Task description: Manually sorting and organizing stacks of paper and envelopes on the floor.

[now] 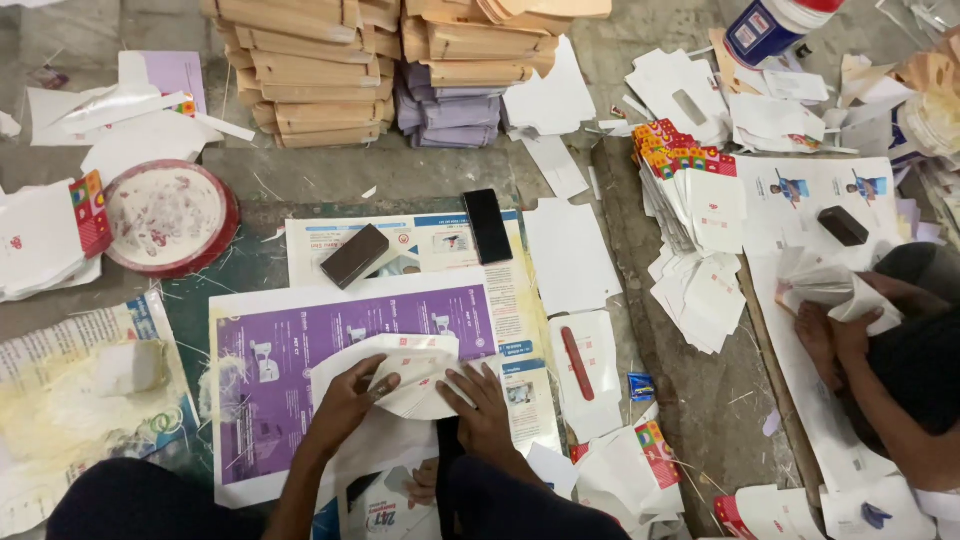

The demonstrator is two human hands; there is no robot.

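White paper piece (420,375) is pinched by left hand (350,395) and right hand (480,395), maybe folding it, over a purple sheet (300,350).

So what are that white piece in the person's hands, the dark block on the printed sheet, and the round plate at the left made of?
The white piece under both hands looks like thin matte card: it bends and folds. The dark block seems solid and dull, perhaps wood or stone; I cannot tell which. The round plate looks like printed paperboard or plastic, slightly glossy, with a red rim.
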